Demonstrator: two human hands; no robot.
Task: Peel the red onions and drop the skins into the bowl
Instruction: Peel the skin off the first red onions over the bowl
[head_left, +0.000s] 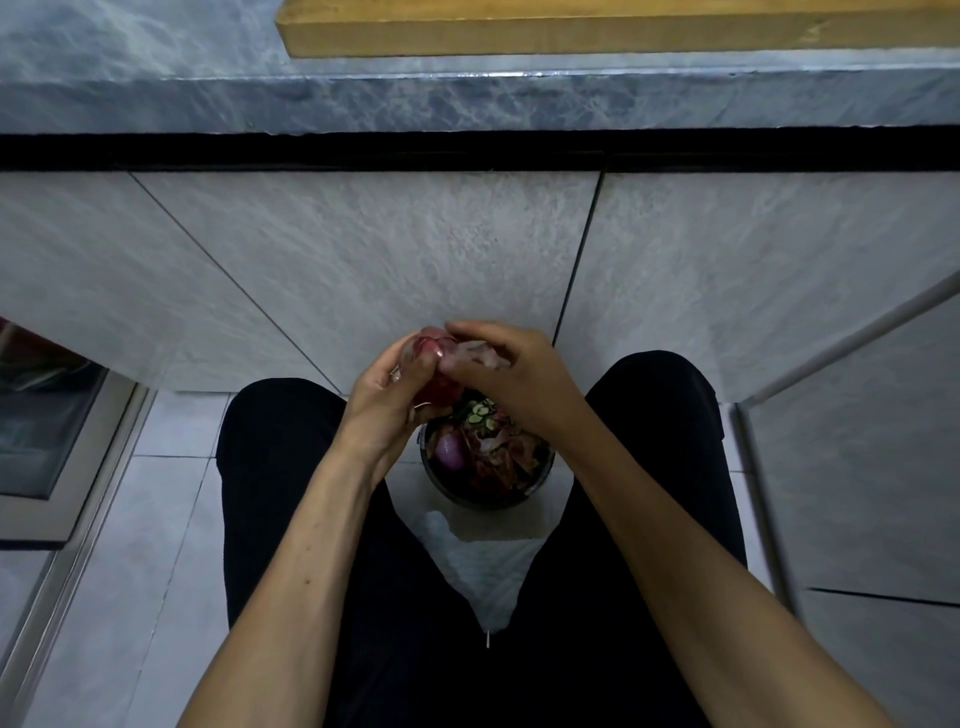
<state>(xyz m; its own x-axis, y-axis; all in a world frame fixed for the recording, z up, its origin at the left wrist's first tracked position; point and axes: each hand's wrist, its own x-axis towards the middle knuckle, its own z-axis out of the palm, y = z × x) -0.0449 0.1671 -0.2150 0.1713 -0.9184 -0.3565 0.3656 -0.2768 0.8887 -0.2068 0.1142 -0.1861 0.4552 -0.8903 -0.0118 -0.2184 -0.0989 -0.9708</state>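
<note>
Bare forearms, no sleeves; black trousers; ring on left finger.

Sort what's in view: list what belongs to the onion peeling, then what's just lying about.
Belongs to the job:
left hand, holding the red onion
right hand, pulling at the loose skin
bowl of peelings on the floor

Lying about:
wooden board on the counter
white cloth on the floor

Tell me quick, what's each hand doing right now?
Left hand: grips the red onion above the bowl.
Right hand: pinches a loose skin on that onion.
</note>
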